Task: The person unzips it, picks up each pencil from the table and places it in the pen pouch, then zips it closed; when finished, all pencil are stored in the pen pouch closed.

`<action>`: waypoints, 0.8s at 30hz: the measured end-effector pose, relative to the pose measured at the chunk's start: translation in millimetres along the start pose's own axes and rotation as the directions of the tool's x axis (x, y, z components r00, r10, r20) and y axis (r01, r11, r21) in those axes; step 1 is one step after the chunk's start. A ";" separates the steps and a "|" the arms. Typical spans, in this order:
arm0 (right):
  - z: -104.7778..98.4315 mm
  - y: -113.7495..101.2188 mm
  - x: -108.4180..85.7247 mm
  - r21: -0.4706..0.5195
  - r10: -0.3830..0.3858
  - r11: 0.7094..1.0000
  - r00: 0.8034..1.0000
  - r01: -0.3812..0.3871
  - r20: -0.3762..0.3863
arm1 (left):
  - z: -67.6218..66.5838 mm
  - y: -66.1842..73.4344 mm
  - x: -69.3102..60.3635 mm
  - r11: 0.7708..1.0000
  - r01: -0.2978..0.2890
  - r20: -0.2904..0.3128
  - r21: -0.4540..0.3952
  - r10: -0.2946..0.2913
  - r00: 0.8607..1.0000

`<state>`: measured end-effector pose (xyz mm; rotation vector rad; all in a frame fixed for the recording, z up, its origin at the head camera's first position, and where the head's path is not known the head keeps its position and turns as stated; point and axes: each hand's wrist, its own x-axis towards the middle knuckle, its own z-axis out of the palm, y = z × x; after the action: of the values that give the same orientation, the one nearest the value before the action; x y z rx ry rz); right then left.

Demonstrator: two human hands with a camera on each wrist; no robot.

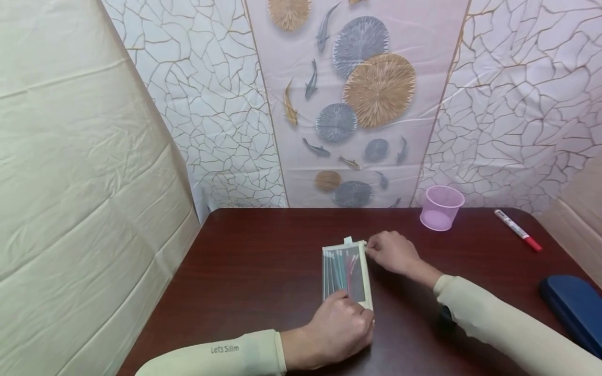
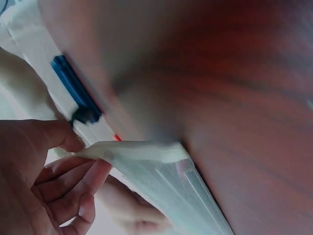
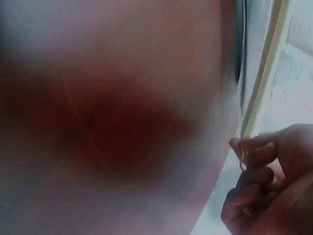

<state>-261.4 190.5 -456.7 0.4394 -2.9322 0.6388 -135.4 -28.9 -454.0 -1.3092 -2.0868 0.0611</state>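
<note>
A mesh zip pouch (image 1: 367, 282) with cream edging is held just above or on the table in the head view; I cannot tell which. Several slim teal, white and pink sticks (image 1: 339, 269) show through its mesh. My left hand (image 1: 336, 326) grips the near end, and in the left wrist view its thumb and fingers pinch the cream corner. At the far right corner, my right hand (image 1: 394, 253) pinches the end of the zip. A small looped zip pull (image 3: 241, 160) shows at those fingertips in the right wrist view.
On the dark wooden table (image 1: 235, 271), a pink see-through cup (image 1: 441, 209) stands at the back right. Right of it lies a white marker with a red cap (image 1: 517, 230). A dark blue case (image 1: 571, 308) rests at the right edge. Patterned cloth (image 1: 226, 104) hangs behind.
</note>
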 end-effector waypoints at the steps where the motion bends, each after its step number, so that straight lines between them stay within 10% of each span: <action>1: 0.0 2.9 3.7 -0.006 0.022 1.000 1.000 -0.022 -0.010 | -1.3 1.7 1.0 1.000 -0.008 -0.004 -0.008 0.008 1.000; 24: 7.9 15.3 4.0 0.081 0.081 0.994 0.996 -0.078 -0.034 | 7.0 -6.0 11.8 1.000 0.008 0.163 -0.012 -0.006 0.987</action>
<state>-270.2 199.4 -469.1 0.3158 -2.9095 0.7682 -147.3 -20.2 -451.2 -1.3441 -2.2317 0.1571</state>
